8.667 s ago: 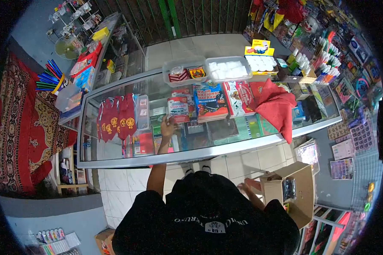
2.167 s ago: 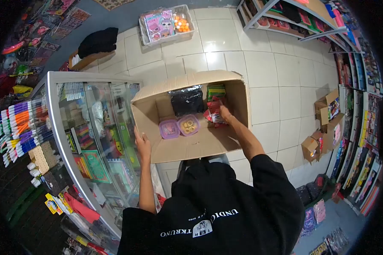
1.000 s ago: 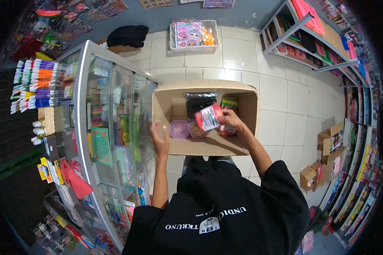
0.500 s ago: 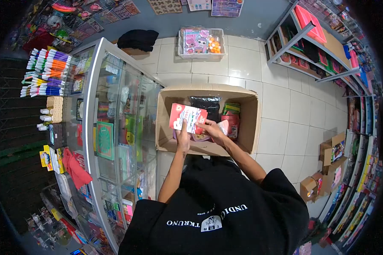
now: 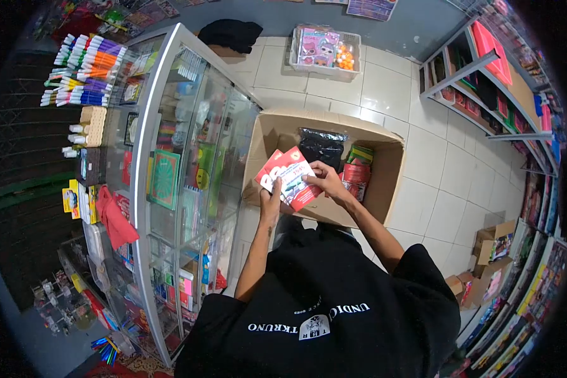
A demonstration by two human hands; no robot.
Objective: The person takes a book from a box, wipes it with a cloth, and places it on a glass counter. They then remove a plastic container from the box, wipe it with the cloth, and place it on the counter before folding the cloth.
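From head height we look forward and steeply down, past our shirt, onto nearby booklets and box.

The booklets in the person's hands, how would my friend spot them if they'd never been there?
Find the big open cardboard box in front of the black shirt. Over its left side, the left hand and right hand hold overlapping red-and-white booklets. The other red stack lies inside the box; only these are held.
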